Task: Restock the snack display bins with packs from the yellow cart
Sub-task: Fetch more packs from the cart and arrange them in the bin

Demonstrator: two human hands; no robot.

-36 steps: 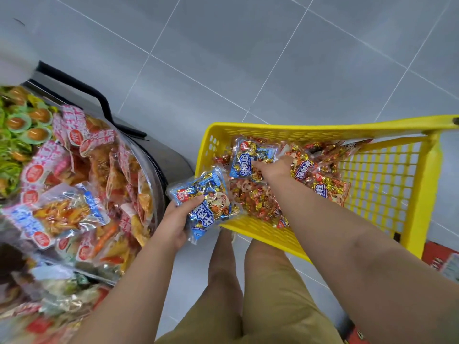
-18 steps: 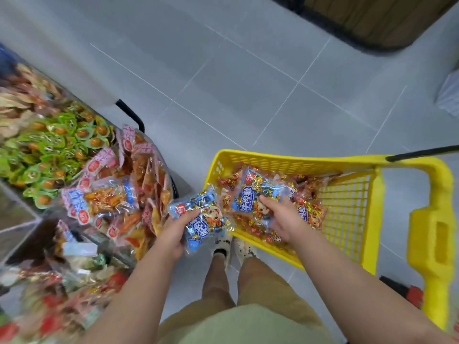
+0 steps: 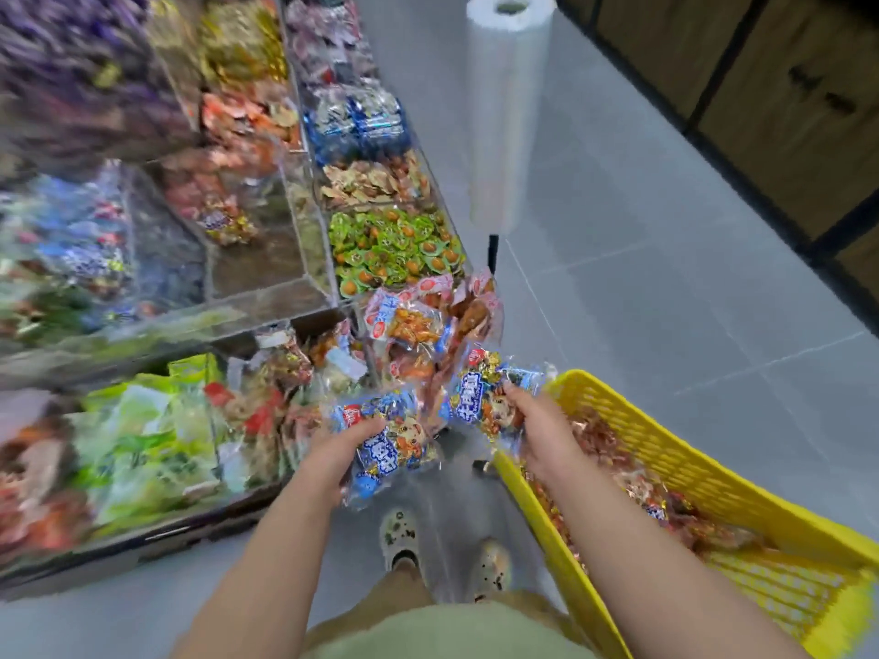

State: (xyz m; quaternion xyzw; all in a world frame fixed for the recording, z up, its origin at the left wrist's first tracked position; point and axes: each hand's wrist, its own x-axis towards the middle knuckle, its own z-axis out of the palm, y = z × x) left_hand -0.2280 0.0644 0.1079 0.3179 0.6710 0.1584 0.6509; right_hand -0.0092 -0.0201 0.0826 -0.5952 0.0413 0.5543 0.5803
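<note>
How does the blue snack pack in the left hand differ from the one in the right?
The left hand's blue cartoon-print snack pack is lower in view, farther from the yellow plastic cart; the right hand's pack is beside its corner. Grips: left edge versus right edge. Same print.

Two hands show, the left hand and the right hand. Each grips one blue snack pack, the left pack and the right pack, so two are held in all. There is one yellow cart; the loose packs heaped inside it are too blurred to count. One roll of clear bags is seen. There are two shoes, a left shoe and a right shoe. The display bins number at least five in the column nearest the aisle; the others blur together.
</note>
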